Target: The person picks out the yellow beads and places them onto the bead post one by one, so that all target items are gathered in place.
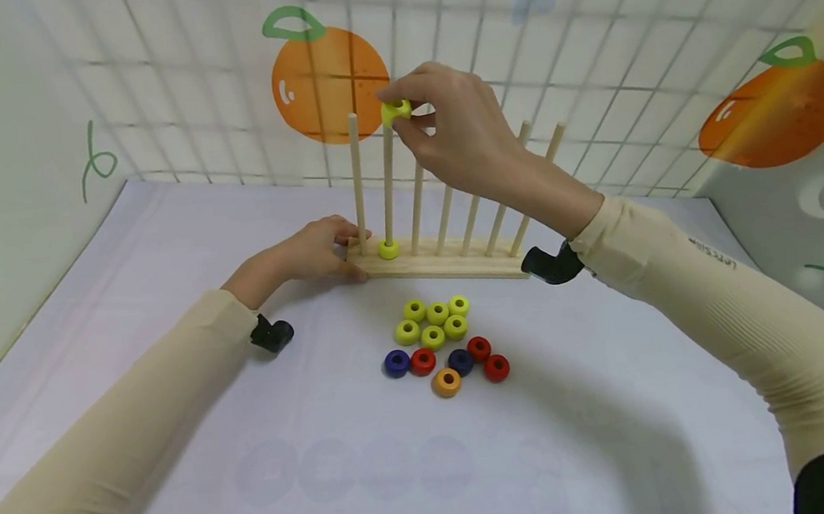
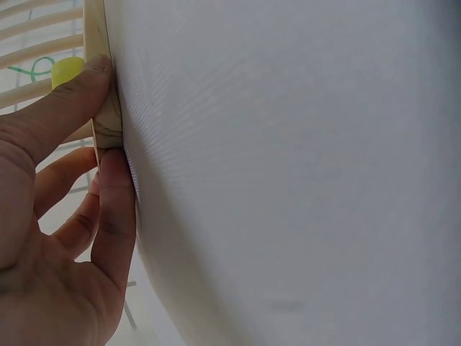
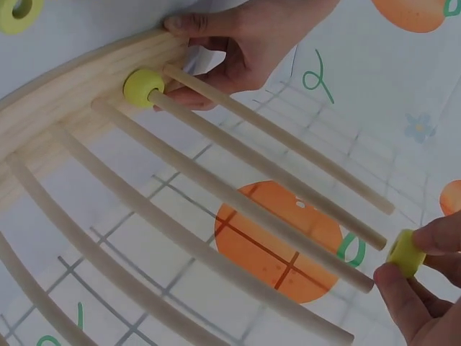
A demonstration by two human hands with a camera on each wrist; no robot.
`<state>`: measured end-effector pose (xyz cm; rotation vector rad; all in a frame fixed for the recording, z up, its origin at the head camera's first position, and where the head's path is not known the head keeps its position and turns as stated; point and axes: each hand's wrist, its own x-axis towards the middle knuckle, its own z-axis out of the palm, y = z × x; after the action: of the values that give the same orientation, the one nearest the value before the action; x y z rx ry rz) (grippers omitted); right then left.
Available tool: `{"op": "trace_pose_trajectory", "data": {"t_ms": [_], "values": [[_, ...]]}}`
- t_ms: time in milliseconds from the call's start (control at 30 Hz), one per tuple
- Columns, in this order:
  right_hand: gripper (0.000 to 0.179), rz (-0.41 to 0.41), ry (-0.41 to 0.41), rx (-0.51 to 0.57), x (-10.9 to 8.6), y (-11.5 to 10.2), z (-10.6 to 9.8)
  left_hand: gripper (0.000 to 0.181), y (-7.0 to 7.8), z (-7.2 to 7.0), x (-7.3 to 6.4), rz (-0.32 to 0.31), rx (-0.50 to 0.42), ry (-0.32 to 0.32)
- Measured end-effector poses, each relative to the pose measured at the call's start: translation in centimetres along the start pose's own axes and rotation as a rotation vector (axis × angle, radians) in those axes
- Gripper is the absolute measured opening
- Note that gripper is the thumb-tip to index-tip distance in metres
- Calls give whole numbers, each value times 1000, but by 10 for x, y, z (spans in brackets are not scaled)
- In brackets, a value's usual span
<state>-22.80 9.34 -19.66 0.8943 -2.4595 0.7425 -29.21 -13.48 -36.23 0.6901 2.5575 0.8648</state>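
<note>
The landmark here is a wooden rack [image 1: 443, 264], a flat base with a row of upright dowels, standing on a pale cloth-covered table [image 1: 156, 259] near a wall printed with oranges.

The right hand [image 1: 459, 130] is raised above the rack's left end and pinches a yellow-green ring [image 1: 396, 110] between thumb and fingertips, right at the tip of the second dowel [image 1: 389, 184] from the left. In the right wrist view the ring [image 3: 407, 253] sits just off the dowel's end; whether the tip has entered the hole is hard to tell from either view.

At the foot of that same dowel, one yellow-green ring [image 1: 388, 248] already rests on the rack's base.

The left hand [image 1: 313, 250] grips the rack's left end: the left wrist view shows the thumb [image 2: 68, 101] pressing on top of the base's edge and a finger [image 2: 115, 209] curled against its end, clamping the wood.

In front of the rack, toward the person, loose rings lie on the table. Nearest the rack is a cluster of six yellow-green rings [image 1: 434, 322]. Just beyond them, further from the rack, lie two blue rings [image 1: 396, 363], three red rings [image 1: 496, 367] and one orange ring [image 1: 447, 381], closely grouped.
</note>
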Motion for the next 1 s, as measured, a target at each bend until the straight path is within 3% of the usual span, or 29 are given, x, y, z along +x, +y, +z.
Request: {"op": "trace_pose_trajectory", "data": {"t_ms": [200,533,1000], "values": [[29,40,-24,21,7,2,4,70,1,1,1,-7,4,7],[30,22,-48,-30,13,2,10,69,-1,1,2,-10,-24,14],[31,35,-51,-68,4,-2,9,68,0,1,1,5,2,11]]}}
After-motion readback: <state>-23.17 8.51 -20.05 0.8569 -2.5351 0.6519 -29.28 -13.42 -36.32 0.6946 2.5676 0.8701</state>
